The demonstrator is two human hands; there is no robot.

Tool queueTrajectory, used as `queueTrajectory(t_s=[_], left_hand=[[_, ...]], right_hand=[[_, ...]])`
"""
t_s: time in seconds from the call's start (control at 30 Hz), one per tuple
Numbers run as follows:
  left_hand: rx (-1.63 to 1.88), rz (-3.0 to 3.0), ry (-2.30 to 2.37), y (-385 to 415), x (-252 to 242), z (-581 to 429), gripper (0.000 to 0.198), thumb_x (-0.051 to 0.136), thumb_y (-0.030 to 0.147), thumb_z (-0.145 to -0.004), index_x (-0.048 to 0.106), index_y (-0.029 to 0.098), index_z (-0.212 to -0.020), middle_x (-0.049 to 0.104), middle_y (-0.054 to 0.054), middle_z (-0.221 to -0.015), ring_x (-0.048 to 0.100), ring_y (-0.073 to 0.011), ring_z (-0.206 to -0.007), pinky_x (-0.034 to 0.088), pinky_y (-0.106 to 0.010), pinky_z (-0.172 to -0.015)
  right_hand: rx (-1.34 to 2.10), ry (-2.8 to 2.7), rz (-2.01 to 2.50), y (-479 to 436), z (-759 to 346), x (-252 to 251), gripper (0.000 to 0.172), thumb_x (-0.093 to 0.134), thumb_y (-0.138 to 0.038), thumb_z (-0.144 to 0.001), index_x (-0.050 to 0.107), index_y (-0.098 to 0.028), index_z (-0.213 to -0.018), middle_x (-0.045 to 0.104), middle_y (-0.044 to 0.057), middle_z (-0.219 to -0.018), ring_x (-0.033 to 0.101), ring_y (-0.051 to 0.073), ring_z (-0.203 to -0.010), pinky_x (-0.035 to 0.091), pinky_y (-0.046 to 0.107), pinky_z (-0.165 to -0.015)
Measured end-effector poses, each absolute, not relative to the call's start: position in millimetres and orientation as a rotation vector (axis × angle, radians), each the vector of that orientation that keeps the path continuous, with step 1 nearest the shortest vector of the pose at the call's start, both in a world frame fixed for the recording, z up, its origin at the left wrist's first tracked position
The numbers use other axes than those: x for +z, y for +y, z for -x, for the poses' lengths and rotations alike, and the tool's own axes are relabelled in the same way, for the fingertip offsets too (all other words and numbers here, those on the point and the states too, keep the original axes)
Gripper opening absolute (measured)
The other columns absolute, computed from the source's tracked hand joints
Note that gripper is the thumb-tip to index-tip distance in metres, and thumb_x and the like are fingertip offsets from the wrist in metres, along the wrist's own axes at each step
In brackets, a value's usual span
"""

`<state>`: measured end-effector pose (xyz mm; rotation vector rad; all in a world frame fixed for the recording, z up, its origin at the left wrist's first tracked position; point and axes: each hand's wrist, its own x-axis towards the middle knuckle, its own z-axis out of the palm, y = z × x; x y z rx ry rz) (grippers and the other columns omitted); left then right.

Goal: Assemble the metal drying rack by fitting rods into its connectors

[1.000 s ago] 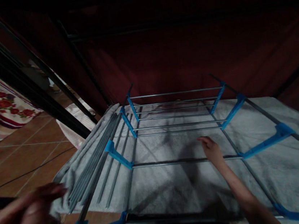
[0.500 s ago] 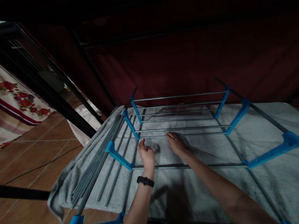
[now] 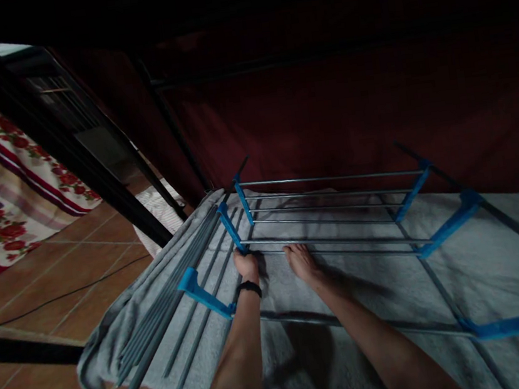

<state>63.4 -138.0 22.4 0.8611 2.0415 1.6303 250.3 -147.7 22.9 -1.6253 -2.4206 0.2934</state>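
A metal drying rack (image 3: 331, 236) with grey rods and blue plastic joints fills the middle of the view. A pale grey towel (image 3: 495, 266) lies spread over it beneath the upper rods. My left hand (image 3: 246, 265), a black band on its wrist, is curled at the near end of a cross rod beside a blue joint (image 3: 230, 226). My right hand (image 3: 302, 261) rests on the towel just below the same rod, fingers pressed down and forward. Whether either hand grips the towel or the rod is hard to make out in the dim light.
A dark red wall (image 3: 325, 111) stands behind the rack. Black metal bars (image 3: 96, 176) slant at the left. A floral cloth (image 3: 0, 201) hangs at far left above a brown tiled floor (image 3: 40, 297). A white cloth (image 3: 156, 204) lies on the floor by the rack.
My left hand came in from the lower left corner to the towel. Both hands then slid forward to the cross rod. The view shifted closer and rightward.
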Motion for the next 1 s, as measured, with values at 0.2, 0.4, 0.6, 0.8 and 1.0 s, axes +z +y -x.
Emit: queueTrajectory(t_s=[0.2,0.4,0.6,0.8,1.0], left_hand=[[1.595,-0.846,2.053,-136,10,-56,0.033,0.049,-0.005,-0.054,0.058,0.021,-0.073,0.056,0.002,-0.065,0.061,-0.0169,-0.072,0.048,-0.029,-0.079],[1.591,-0.815,2.062,-135,5,-56,0.03,0.051,-0.002,-0.057,0.061,0.02,-0.075,0.059,0.001,-0.067,0.061,-0.0171,-0.073,0.047,-0.028,-0.077],[1.592,-0.882,2.068,-137,8,-57,0.023,0.051,-0.001,-0.064,0.058,0.02,-0.072,0.059,0.001,-0.07,0.06,-0.016,-0.075,0.046,-0.026,-0.078],[1.549,-0.948,2.125,-140,13,-58,0.019,0.052,0.001,-0.068,0.056,0.019,-0.073,0.059,-0.001,-0.072,0.06,-0.0178,-0.08,0.045,-0.028,-0.082],[1.504,-0.978,2.179,-141,13,-59,0.021,0.05,0.0,-0.07,0.056,0.019,-0.077,0.06,-0.001,-0.074,0.061,-0.0184,-0.082,0.046,-0.028,-0.085]], right_hand=[[0.307,-2.483,1.635,-138,-242,21,0.036,0.037,-0.008,-0.098,0.062,-0.016,-0.123,0.069,0.013,-0.121,0.059,0.024,-0.115,0.041,0.036,-0.099],[0.296,-2.527,1.626,-137,-242,19,0.041,0.032,-0.007,-0.098,0.062,-0.016,-0.124,0.068,0.016,-0.123,0.061,0.026,-0.114,0.042,0.038,-0.1],[0.281,-2.566,1.596,-138,-244,20,0.046,0.027,-0.005,-0.097,0.058,-0.013,-0.131,0.064,0.017,-0.13,0.058,0.026,-0.12,0.04,0.039,-0.104],[0.312,-2.587,1.508,-137,-230,29,0.035,0.038,-0.025,-0.102,0.06,-0.019,-0.128,0.067,0.014,-0.125,0.061,0.026,-0.114,0.043,0.037,-0.101],[0.392,-2.553,1.502,-127,-194,31,0.037,0.038,-0.018,-0.1,0.06,-0.017,-0.13,0.067,0.018,-0.127,0.063,0.028,-0.114,0.045,0.038,-0.099]])
